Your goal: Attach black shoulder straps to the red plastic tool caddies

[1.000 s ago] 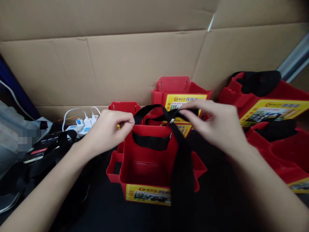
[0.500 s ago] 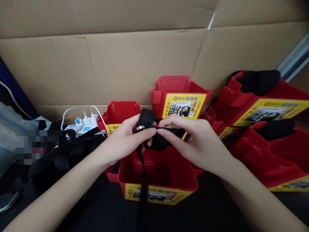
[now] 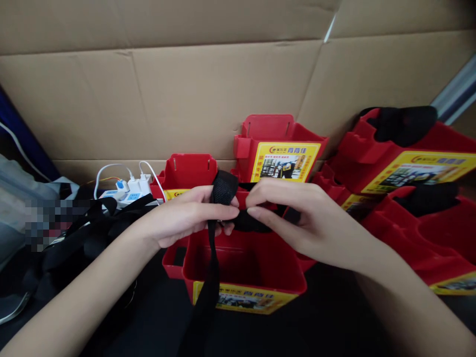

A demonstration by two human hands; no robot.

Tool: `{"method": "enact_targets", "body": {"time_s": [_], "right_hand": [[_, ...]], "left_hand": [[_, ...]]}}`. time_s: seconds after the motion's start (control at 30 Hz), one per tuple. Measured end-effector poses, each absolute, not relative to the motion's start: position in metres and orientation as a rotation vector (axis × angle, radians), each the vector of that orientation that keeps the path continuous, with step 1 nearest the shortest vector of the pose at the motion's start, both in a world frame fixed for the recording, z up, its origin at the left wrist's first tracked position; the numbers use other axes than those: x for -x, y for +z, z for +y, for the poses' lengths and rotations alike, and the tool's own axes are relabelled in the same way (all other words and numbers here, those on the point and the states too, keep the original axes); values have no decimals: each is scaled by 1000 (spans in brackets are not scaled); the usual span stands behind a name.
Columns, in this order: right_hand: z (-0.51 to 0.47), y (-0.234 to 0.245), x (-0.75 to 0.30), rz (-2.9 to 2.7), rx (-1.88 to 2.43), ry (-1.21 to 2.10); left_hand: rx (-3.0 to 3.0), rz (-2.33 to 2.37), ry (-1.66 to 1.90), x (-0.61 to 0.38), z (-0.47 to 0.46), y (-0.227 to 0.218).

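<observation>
A black webbing strap [image 3: 225,187] is looped in my left hand [image 3: 189,213], with the thumb pressed over it. A small metal buckle [image 3: 220,222], partly hidden, shows just below that thumb. From there a long tail of the strap hangs in front of the nearest red plastic bucket [image 3: 243,277]. My right hand [image 3: 301,218] is close by on the right, thumb and forefinger pinched together. Whatever lies between those fingertips is too small or hidden to make out. Black padding [image 3: 255,221] sits at the bucket's back rim, beneath both hands.
Other red buckets with yellow labels stand behind [image 3: 280,161] and to the right [image 3: 420,163], some with black straps inside. A power strip [image 3: 130,196] with white plugs and a heap of black straps [image 3: 100,233] lie left. Cardboard [image 3: 223,94] forms the back wall.
My left hand has turned and lowered slightly, bringing the buckle below the thumb. The right fingertips have moved a little apart from the left thumb. The strap's tail has swung toward the lower left.
</observation>
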State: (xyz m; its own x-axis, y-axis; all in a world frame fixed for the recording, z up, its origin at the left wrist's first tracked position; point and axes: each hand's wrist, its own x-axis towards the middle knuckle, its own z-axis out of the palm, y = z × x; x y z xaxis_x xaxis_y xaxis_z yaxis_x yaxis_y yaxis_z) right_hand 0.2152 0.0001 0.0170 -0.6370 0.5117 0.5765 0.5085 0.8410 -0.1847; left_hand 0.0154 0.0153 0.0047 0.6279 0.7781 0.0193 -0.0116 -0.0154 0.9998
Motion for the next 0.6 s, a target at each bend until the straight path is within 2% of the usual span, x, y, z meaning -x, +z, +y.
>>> {"method": "enact_targets", "body": {"time_s": [0.23,0.37,0.5,0.6], "right_hand": [[13,12,-210,-2513,562,-385],[20,18,-230,-2152,810,-540],[32,33,-267,-1615,1176,-498],[32,36,-270,-1840,1142,-492]], "left_hand": [[-1893,671,632,-28,8,1],[-1852,863,620,-18,12,6],[-1856,982,680,3,20,14],[-1902,947,672,3,20,14]]}}
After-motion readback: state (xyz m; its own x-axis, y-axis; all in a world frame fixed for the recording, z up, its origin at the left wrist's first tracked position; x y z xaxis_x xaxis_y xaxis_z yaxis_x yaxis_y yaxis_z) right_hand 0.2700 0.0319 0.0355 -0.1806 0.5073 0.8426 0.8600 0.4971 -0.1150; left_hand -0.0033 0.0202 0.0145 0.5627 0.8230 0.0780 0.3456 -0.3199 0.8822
